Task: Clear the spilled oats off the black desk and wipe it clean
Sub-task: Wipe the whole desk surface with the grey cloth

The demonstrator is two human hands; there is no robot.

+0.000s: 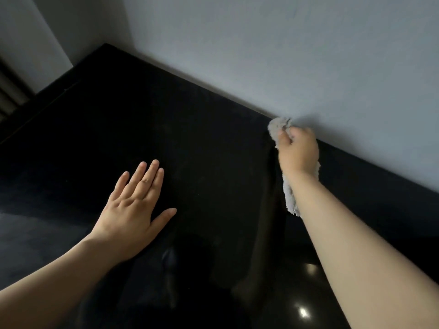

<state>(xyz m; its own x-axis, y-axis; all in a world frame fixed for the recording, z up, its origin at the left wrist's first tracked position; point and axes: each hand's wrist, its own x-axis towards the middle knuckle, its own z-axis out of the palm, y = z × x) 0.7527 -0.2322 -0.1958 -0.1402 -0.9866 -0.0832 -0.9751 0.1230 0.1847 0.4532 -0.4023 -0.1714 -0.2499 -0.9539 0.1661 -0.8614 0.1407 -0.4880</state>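
Glossy black desk (pixel 202 138) fills the view and meets a pale grey wall (pixel 285 55) along its far edge. On the left, the left hand (pixel 133 210) lies flat on the dark top, fingers straight and spread, holding nothing. On the right, the right hand (pixel 298 153) grips a fluffy grey cloth (pixel 288 195) with curled fingers, pressed at the far edge, touching the wall. No oats are visible on the surface.

bare left hand (pixel 133 210) and right hand (pixel 298 154), bare forearms (pixel 356 233), short plain nails (pixel 142 164)
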